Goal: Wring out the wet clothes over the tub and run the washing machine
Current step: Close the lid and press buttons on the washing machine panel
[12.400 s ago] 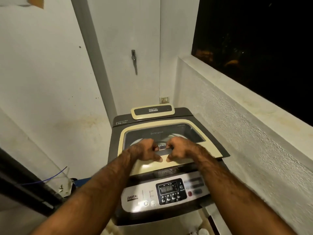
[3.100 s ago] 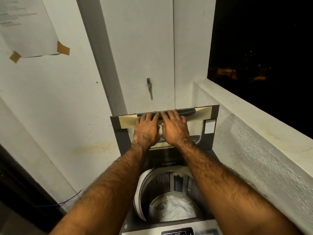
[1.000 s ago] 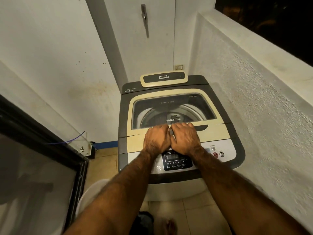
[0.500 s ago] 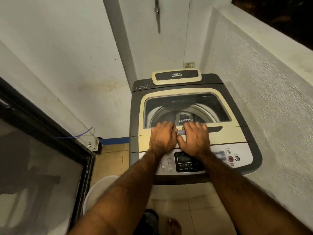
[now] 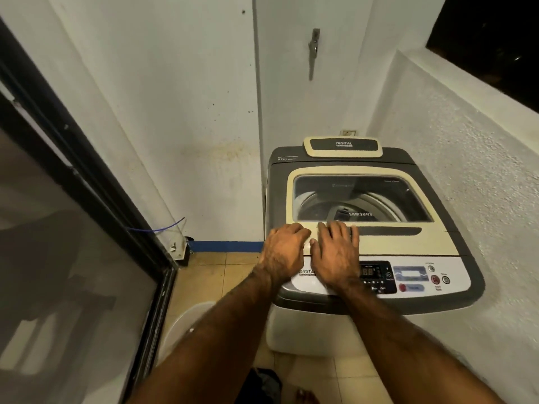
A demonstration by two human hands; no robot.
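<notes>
Closed again after standing open three seconds ago, the washing machine [image 5: 306, 330] is seen in the corner, against the rough right wall [image 5: 466, 170]. Its cream lid [image 5: 408, 243] lies flat. A white tub [image 5: 186, 322] is partly seen on the floor just left of the machine. On the lid's front left part the left hand [image 5: 284, 252] is laid with fingers loosely bent and the right hand [image 5: 335, 252] with fingers spread flat; nothing is held. The control panel [image 5: 376, 275] is partly covered by the right wrist.
</notes>
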